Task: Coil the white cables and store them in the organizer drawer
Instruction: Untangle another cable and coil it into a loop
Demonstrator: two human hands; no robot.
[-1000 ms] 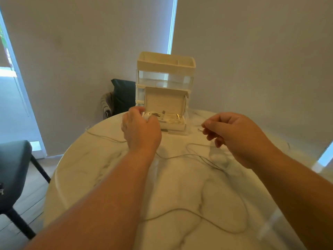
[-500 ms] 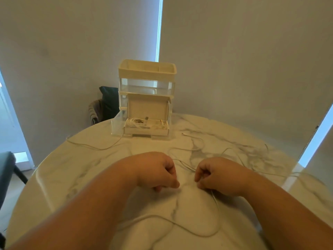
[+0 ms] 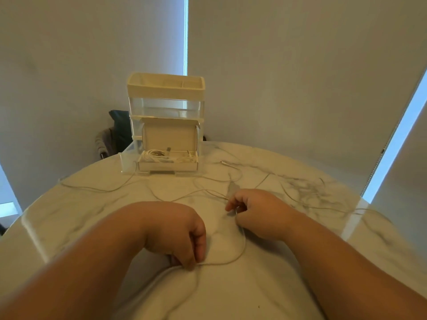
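Observation:
A thin white cable (image 3: 240, 250) lies loose across the marble table (image 3: 69, 204). My left hand (image 3: 178, 232) pinches it near the table's front, fingers curled down. My right hand (image 3: 256, 211) pinches the same cable a little farther back and to the right. The slack hangs in an arc between both hands. At the table's far side stands a clear and cream organizer (image 3: 165, 107) with its bottom drawer (image 3: 167, 166) pulled out. A coiled white cable (image 3: 153, 155) lies inside that drawer.
More loose white cable (image 3: 97, 189) trails over the table toward the left edge and the right side. A dark chair with a cushion (image 3: 116, 132) stands behind the table. Walls and bright window strips close off the back.
Both hands left the drawer and came back toward me, onto the loose cable. Since half a second ago the left hand has drawn nearer and the right hand has lifted the cable slightly.

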